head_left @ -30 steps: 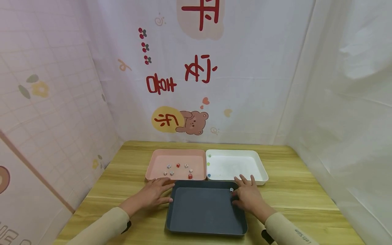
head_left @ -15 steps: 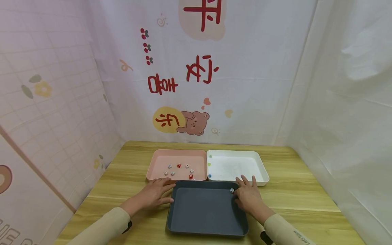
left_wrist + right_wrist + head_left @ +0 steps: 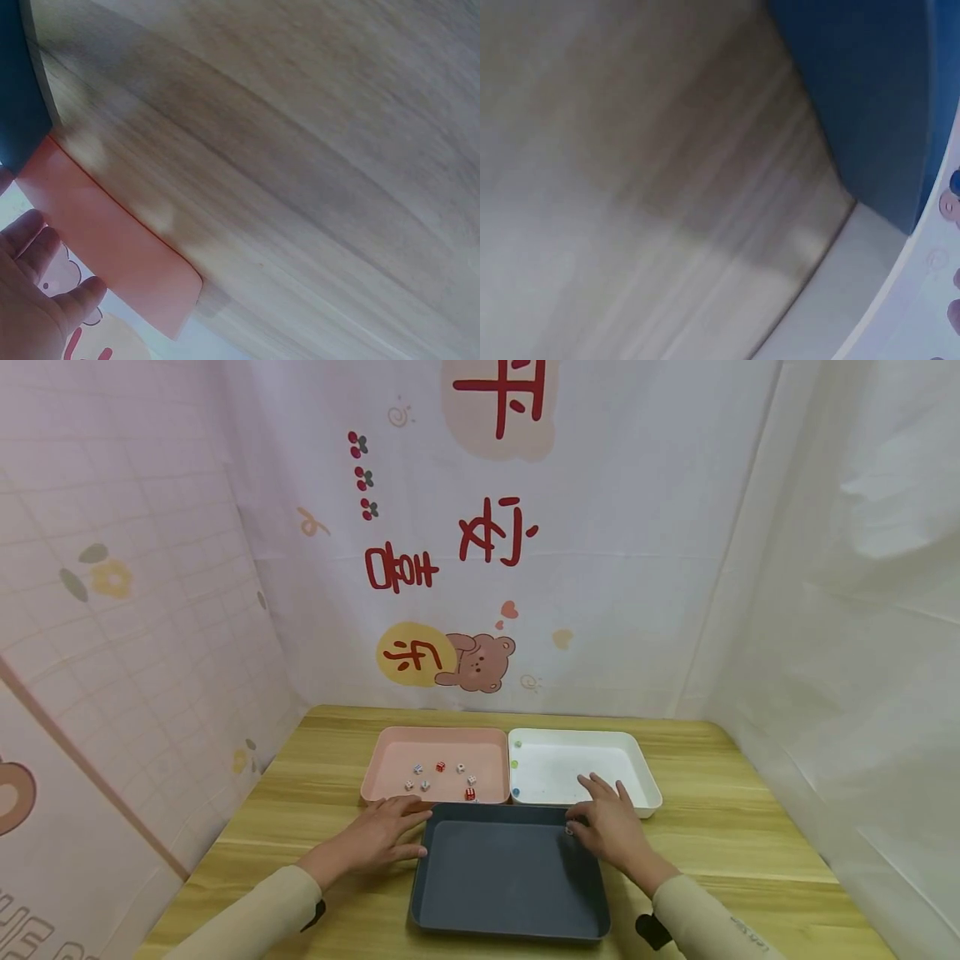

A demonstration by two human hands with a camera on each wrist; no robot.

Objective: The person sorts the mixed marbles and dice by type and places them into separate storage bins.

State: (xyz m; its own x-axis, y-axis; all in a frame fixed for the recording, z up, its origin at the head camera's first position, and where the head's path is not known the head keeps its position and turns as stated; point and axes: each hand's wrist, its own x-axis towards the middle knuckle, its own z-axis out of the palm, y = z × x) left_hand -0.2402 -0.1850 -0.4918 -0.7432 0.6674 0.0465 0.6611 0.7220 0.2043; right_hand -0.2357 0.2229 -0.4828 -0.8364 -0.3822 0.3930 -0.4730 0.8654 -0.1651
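Observation:
A dark grey tray (image 3: 510, 881) lies between the two hands in the head view. My right hand (image 3: 615, 831) reaches over its far right corner, thumb and index finger pinching a small white die (image 3: 569, 830); the fingers cover part of the die. The other fingers of that hand stretch toward the white tray (image 3: 641, 777). At the left side of the grey tray, my left hand (image 3: 371, 839) lies with fingers spread, fingertips at the rim. In the left wrist view the left hand's fingers appear beside the pink tray (image 3: 112, 232).
Behind the grey tray, the pink tray holds several white dice (image 3: 425, 785) and red dice (image 3: 470, 794). Small green and blue pieces (image 3: 516, 792) lie along the white tray's left side. The wooden table (image 3: 720, 843) ends at white printed cloth (image 3: 600, 568) at the back and sides.
The right hand's index finger and thumb have come together on the die, which is now partly covered. The left hand keeps its place at the tray. The view shifts slightly.

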